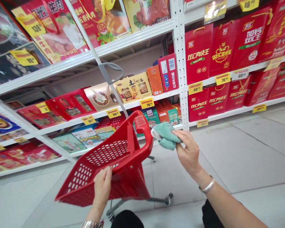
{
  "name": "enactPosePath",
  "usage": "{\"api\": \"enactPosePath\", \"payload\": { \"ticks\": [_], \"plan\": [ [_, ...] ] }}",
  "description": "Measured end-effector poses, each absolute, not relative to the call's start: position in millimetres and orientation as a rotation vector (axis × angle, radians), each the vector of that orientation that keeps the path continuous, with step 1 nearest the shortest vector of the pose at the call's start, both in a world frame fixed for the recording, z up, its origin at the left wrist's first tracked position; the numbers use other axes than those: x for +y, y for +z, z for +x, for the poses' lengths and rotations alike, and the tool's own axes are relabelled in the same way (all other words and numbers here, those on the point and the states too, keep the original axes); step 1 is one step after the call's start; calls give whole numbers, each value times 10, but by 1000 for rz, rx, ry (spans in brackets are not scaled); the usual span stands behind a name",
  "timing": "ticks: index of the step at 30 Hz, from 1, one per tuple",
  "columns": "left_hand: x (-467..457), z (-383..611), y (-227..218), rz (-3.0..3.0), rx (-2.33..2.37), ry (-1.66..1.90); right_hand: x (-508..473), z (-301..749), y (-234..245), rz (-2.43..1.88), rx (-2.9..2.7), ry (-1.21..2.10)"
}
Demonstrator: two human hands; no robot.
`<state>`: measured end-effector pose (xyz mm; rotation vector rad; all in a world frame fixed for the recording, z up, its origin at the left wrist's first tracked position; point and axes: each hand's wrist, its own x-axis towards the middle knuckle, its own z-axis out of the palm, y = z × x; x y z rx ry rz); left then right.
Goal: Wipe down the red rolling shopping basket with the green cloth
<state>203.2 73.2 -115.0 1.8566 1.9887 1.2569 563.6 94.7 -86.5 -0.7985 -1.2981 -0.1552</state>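
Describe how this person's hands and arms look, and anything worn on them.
Both hands are bare, with no gloves. The left hand has a silvery metal bracelet at the wrist, partly cut off by the picture's bottom edge. The right hand has a plain, smooth silver bangle at its wrist. Both forearms show no sleeves.

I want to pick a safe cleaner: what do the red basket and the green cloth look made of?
The red basket looks like moulded plastic, smooth and slightly glossy, with slotted walls. The green cloth in the right hand seems soft, matte fabric, perhaps microfibre; it bunches in folds. The left hand holds the basket's rim.
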Motion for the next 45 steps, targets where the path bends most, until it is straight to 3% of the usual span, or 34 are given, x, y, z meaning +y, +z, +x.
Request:
{"api": "enactPosePath", "payload": {
  "ticks": [7,14,19,31,45],
  "plan": [
    [731,1751,-1165,1754,1853,1312,612,5273,-706,-536,-1597,-31],
    [709,1616,-965,1656,1848,1162,904,5356,-866,-804,-1479,-143],
    [442,1861,-804,1447,1919,1406,995,5650,-924,-1046,-1359,-308],
    [140,2434,-750,1694,1552,1394,131,5096,-484,-640,-1765,-260],
    [315,1875,-748,1654,1360,1631,180,5301,-530,-819,-1893,-392]
  ]
}}
